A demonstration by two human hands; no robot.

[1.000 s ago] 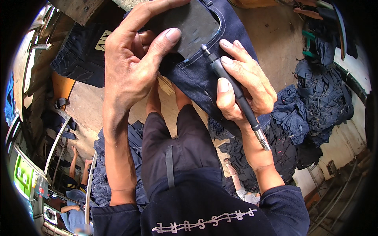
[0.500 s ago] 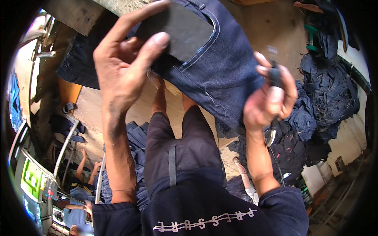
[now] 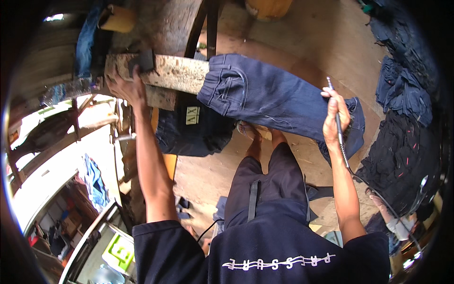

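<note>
A pair of dark blue denim trousers [image 3: 274, 97] is drawn over a long pale board [image 3: 182, 73], its elastic waistband toward the board's bare part. My left hand [image 3: 126, 90] is at the board's left end, fingers apart. Close to its thumb lies a dark square piece [image 3: 143, 61]; whether they touch I cannot make out. My right hand [image 3: 336, 116] is closed around a slim metal pen-shaped tool [image 3: 338, 124], tip pointing up, above the trouser leg's lower end. A coiled sleeve and dark cable run down from the tool along my forearm.
Another dark garment with a pale label [image 3: 193, 115] hangs below the board. Piles of dark denim [image 3: 402, 92] and black cloth [image 3: 392, 156] lie at the right. The cable [image 3: 385, 199] trails to the lower right. A yellowish container [image 3: 268, 7] stands at the far edge.
My left hand has moved from the trousers' pocket area to the board's left end, and the dark piece now lies there. My view has shifted; the right hand still holds the tool.
</note>
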